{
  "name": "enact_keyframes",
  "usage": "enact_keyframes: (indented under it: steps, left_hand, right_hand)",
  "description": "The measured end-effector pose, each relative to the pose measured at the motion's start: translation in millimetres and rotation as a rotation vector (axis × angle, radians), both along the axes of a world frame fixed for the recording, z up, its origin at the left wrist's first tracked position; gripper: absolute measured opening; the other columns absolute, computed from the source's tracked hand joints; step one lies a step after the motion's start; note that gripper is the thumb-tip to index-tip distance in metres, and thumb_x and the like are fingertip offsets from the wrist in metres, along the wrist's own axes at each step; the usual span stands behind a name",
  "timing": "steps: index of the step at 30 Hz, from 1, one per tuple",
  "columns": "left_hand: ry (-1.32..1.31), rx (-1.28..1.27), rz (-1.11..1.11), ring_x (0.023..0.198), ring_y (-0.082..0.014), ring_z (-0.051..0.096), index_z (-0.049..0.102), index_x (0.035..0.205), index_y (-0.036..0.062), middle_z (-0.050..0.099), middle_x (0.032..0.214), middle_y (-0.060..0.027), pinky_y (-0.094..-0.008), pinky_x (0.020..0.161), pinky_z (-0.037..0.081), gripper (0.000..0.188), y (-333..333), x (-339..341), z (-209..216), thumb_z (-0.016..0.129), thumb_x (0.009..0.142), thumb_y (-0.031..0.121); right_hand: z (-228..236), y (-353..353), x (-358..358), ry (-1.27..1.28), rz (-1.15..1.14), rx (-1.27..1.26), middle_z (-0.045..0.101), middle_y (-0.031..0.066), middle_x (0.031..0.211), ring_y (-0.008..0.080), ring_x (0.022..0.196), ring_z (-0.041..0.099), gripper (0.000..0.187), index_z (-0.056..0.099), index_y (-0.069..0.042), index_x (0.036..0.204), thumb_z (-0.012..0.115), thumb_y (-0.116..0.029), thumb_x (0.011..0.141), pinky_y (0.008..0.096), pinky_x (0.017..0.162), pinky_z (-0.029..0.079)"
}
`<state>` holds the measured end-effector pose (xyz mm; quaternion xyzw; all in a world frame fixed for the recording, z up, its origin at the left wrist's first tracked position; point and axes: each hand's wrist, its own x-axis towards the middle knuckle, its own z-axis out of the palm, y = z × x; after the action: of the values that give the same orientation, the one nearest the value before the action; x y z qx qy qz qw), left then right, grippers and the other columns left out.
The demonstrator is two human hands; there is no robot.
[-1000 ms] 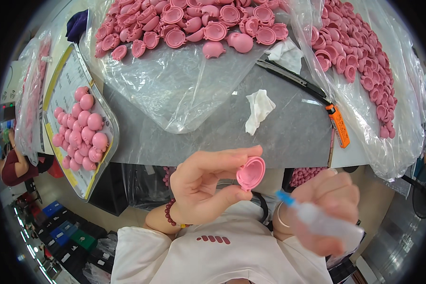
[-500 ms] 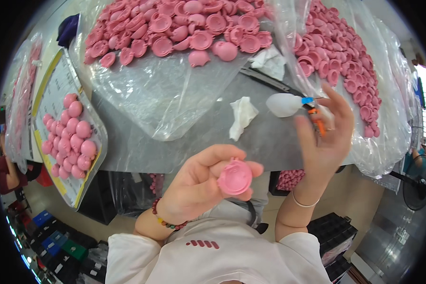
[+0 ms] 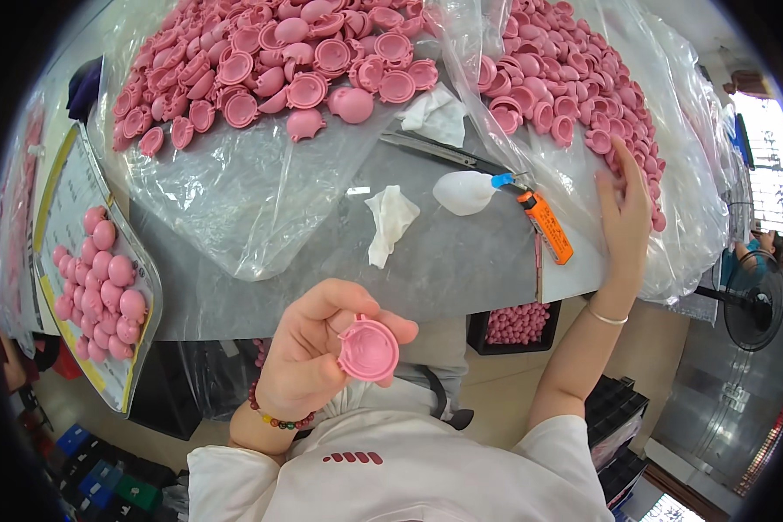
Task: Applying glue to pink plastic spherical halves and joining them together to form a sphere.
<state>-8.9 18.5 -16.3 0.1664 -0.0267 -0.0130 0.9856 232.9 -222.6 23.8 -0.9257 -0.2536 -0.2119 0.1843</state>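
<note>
My left hand is closed on a round pink plastic half shell, pinched by its edge with the hollow side up, above the table's front edge. My right hand stretches to the pile of pink half shells on the right. Its fingers are extended and the thumb stands apart; the fingertips are at the pile's lower edge, and I cannot tell whether they touch a piece. Between the hands lie a white squeeze bottle with a blue tip and an oblong orange item.
A second heap of pink half shells lies on clear plastic sheeting at the back left. A tray of pink balls stands at the left. A black utility knife and crumpled white tissues lie mid-table. Below the edge sits a black bin.
My right hand has moved right, from beside the bottle and orange item to the right-hand pile. My left hand still holds the half shell. The view has shifted slightly.
</note>
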Motion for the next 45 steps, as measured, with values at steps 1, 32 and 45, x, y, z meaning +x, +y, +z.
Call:
enact_keyframes:
  steps: [1,32,45]
  left_hand:
    - [-0.002,0.002,-0.005,0.08,-0.0188,0.06,0.039,0.114,0.0012,0.051,0.109,-0.0258,-0.0278,0.072,0.048,0.047,0.0,0.4,0.0,0.063,0.076,0.016]
    - [-0.004,1.041,0.304,0.083,-0.0187,0.061,0.054,0.102,-0.0051,0.055,0.106,-0.0175,-0.0269,0.069,0.052,0.035,-12.9,3.3,21.1,0.063,0.068,-0.008]
    - [-0.009,1.043,0.259,0.086,-0.0201,0.06,0.055,0.1,-0.0056,0.055,0.104,-0.0225,-0.0277,0.074,0.049,0.038,-13.3,5.8,20.2,0.066,0.064,-0.01]
  right_hand:
    - [1.7,2.3,-0.2,0.229,-0.049,0.072,0.051,0.0023,0.078,0.0098,0.068,0.044,0.036,0.051,-0.003,0.111,0.057,-0.011,0.077,0.0211,0.064,0.038]
    - [-3.2,79.2,-147.9,0.486,0.636,0.494,0.06,0.0073,0.078,0.0177,0.063,0.055,0.04,0.061,-0.001,0.087,0.071,0.0,0.049,0.0253,0.054,0.044]
    - [-9.6,75.3,-143.2,0.343,0.676,0.447,0.06,0.005,0.074,0.0167,0.06,0.056,0.039,0.061,-0.002,0.086,0.074,-0.005,0.05,0.0234,0.051,0.042]
